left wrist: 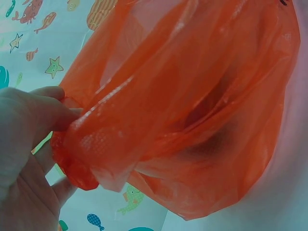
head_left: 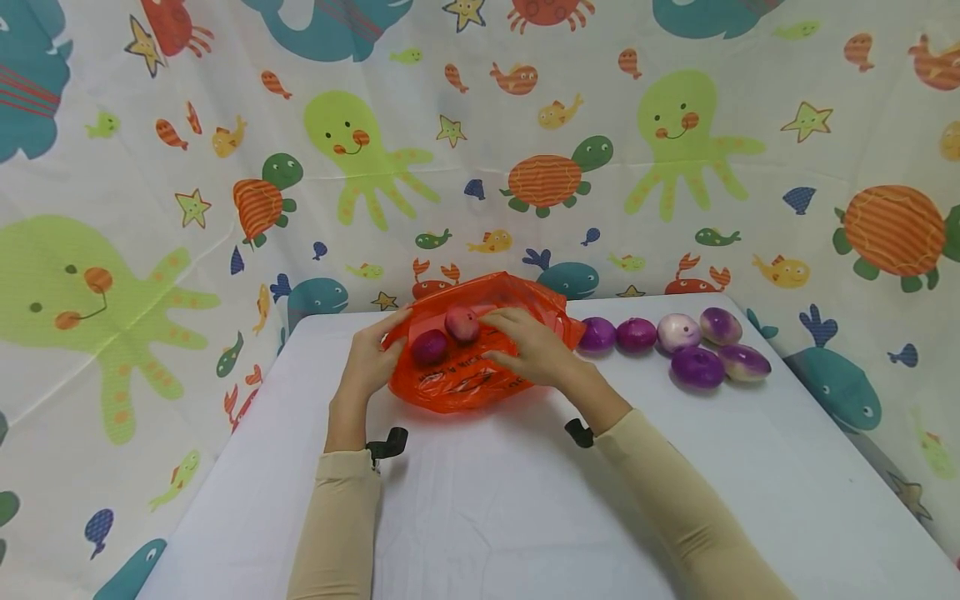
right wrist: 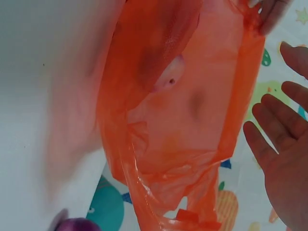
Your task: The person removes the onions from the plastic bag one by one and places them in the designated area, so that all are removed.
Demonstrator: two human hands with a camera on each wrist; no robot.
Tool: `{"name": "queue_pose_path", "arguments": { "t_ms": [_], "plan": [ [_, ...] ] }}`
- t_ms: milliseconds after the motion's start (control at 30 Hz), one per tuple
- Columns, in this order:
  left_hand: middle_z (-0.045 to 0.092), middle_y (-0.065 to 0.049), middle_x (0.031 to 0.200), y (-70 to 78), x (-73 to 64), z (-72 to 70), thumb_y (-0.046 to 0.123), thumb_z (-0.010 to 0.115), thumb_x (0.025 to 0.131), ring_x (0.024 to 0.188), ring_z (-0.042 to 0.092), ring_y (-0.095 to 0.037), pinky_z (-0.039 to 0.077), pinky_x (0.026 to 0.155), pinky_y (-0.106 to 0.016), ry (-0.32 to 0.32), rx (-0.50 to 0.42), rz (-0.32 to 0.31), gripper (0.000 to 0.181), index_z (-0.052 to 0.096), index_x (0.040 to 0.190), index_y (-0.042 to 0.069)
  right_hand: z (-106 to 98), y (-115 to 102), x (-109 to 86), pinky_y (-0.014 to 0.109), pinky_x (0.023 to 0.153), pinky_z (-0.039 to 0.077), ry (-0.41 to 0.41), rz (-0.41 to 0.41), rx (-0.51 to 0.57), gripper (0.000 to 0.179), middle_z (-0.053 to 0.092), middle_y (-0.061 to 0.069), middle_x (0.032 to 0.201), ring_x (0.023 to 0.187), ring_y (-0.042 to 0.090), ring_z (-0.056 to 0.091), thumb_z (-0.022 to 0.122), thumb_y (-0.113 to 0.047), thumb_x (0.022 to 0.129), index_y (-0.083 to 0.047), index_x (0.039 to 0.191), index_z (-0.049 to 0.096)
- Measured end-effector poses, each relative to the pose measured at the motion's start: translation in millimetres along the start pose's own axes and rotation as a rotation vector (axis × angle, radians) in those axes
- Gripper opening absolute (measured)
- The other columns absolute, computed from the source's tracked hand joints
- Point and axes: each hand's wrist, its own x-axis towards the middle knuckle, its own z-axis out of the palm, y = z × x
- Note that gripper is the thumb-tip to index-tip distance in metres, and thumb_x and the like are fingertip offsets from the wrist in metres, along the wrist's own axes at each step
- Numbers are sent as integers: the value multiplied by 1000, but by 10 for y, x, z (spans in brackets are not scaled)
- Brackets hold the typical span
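An orange-red plastic bag [head_left: 487, 392] with dark print stands with its mouth spread toward the person. Two onions, a dark purple onion [head_left: 430, 347] and a pinker onion [head_left: 462, 324], show in the bag's mouth. My left hand [head_left: 369, 360] pinches the bag's left rim between thumb and fingers, as the left wrist view also shows. At the bag's right side, my right hand [head_left: 528, 343] has its fingers spread toward the pinker onion and grips nothing. In the right wrist view, a pale onion [right wrist: 174, 74] is partly hidden behind a fold of the bag.
To the right of the bag, several more onions lie on the white table [head_left: 480, 508]: plain purple onions [head_left: 636, 334] and purple-and-white onions [head_left: 742, 362]. A patterned cloth [head_left: 480, 108] with sea animals hangs behind the table. A black wrist camera [head_left: 388, 443] sits on the left wrist.
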Motion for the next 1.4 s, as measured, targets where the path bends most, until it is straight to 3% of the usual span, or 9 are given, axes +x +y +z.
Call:
{"name": "queue_pose_path", "arguments": {
  "t_ms": [533, 700, 1400],
  "plan": [
    [52, 2, 159, -14, 1, -10, 2, 60, 102, 150, 45, -32, 50, 110, -56, 2, 20, 10, 58, 54, 153, 29, 194, -43, 184, 49, 117, 47, 7, -56, 36, 60, 57, 6, 150, 143, 25, 49, 79, -28, 94, -19, 149, 56],
    [52, 2, 159, -12, -3, -18, 3, 60, 102, 151, 44, -33, 50, 110, -56, 1, 24, 8, 57, 54, 153, 28, 245, -59, 220, 48, 116, 48, -19, -38, 42, 61, 56, 5, 151, 144, 24, 48, 78, -29, 95, -19, 151, 55],
    [52, 3, 159, -1, -1, -45, 2, 60, 102, 151, 44, -32, 48, 112, -56, 0, 4, -2, 58, 54, 153, 29, 517, -158, 455, 42, 111, 53, -85, -49, -26, 58, 59, 5, 147, 139, 23, 52, 78, -28, 95, -11, 147, 58]
  ]
}}
